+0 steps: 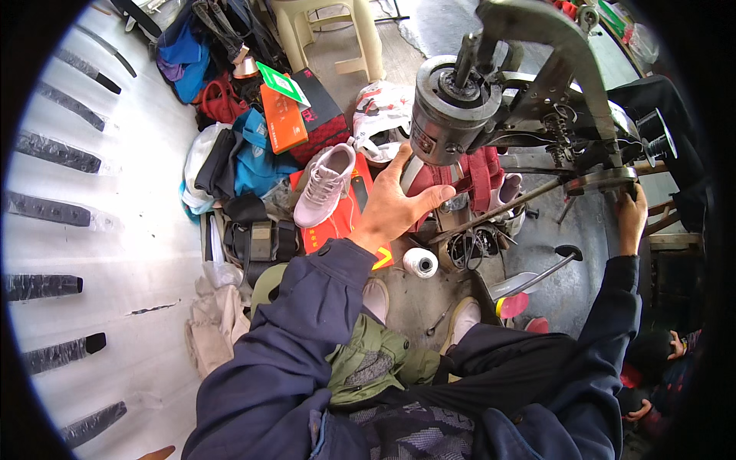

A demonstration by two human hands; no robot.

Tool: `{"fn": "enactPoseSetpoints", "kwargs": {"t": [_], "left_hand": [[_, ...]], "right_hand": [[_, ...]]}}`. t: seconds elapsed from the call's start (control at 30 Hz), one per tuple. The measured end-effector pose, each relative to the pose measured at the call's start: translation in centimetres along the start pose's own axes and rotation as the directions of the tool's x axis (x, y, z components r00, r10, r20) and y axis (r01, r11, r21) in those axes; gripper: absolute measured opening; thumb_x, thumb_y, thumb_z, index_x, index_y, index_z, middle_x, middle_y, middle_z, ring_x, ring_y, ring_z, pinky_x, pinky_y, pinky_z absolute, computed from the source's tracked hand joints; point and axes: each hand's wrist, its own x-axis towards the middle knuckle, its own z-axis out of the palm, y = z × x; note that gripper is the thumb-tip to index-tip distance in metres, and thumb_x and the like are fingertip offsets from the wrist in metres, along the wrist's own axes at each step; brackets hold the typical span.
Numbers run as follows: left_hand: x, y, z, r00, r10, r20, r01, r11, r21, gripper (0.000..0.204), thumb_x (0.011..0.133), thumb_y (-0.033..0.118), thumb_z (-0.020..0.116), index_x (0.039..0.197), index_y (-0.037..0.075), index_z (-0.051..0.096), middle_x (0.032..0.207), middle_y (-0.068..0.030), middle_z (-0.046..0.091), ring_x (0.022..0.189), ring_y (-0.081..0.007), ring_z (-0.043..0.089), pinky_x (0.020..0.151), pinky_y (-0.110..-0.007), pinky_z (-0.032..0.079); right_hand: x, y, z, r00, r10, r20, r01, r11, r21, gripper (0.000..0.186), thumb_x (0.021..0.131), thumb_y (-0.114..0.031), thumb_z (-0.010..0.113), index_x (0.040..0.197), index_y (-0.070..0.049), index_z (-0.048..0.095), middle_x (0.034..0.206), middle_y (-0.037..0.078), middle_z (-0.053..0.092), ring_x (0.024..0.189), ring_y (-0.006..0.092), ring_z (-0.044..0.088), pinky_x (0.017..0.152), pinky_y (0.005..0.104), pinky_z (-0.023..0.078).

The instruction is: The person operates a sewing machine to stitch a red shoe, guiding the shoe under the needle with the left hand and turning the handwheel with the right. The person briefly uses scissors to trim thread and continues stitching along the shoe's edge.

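Observation:
A hand-cranked sewing machine with a dark metal cylinder head (452,115) stands in front of me at the upper right. My left hand (391,203) is just below and left of that head, with thumb and index finger spread apart. Behind the gap between them shows something red with a white edge; I cannot tell whether the hand touches it. My other left fingers are hidden. At the machine's right side, my right hand (632,217) has its fingers closed on the rim of a flat metal handwheel (602,181). A spool (657,138) sits beyond it.
A pale pink sneaker (326,184) rests on a red box, beside an orange box (284,123) and bags. A white thread cone (420,263) stands on the floor near my feet. Behind is a cream stool (326,34). Another person's hands (638,412) show at lower right.

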Motion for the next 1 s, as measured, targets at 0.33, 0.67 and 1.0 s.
{"fn": "enactPoseSetpoints", "kwargs": {"t": [0.33,0.67,1.0], "left_hand": [[-0.3,0.9,0.4,0.999,0.037,-0.014,-0.038,0.999,-0.014,0.088,0.077,0.041,0.088,0.14,-0.007,0.049,0.133,-0.0155,0.061,0.127,-0.0227,0.052,0.112,-0.034,0.036],[-0.2,2.2,0.6,0.996,0.092,-0.002,-0.092,0.996,0.018,0.076,0.08,0.04,0.086,0.138,0.004,0.053,0.133,-0.0104,0.062,0.123,-0.0224,0.056,0.109,-0.036,0.04],[0.0,1.1,0.2,0.994,0.109,0.009,-0.109,0.994,0.006,0.077,0.077,0.044,0.087,0.134,0.002,0.057,0.13,-0.0112,0.064,0.123,-0.0227,0.056,0.11,-0.035,0.038]], "right_hand": [[-7.9,-4.8,7.0,0.757,0.247,0.604,-0.364,0.929,0.075,0.023,0.098,-0.022,0.059,0.095,0.0,0.06,0.06,0.008,0.059,0.05,0.0175,0.063,0.045,0.0292,0.047],[-1.3,-4.4,-0.2,0.996,0.07,0.056,-0.074,0.994,0.076,0.016,0.097,-0.017,0.058,0.104,-0.005,0.066,0.071,0.001,0.056,0.058,0.0099,0.052,0.053,0.0262,0.04],[-4.1,4.6,6.1,0.94,0.244,0.239,-0.265,0.962,0.059,0.022,0.095,-0.017,0.059,0.113,-0.004,0.061,0.073,0.006,0.062,0.052,0.0148,0.058,0.046,0.0305,0.045]]}}
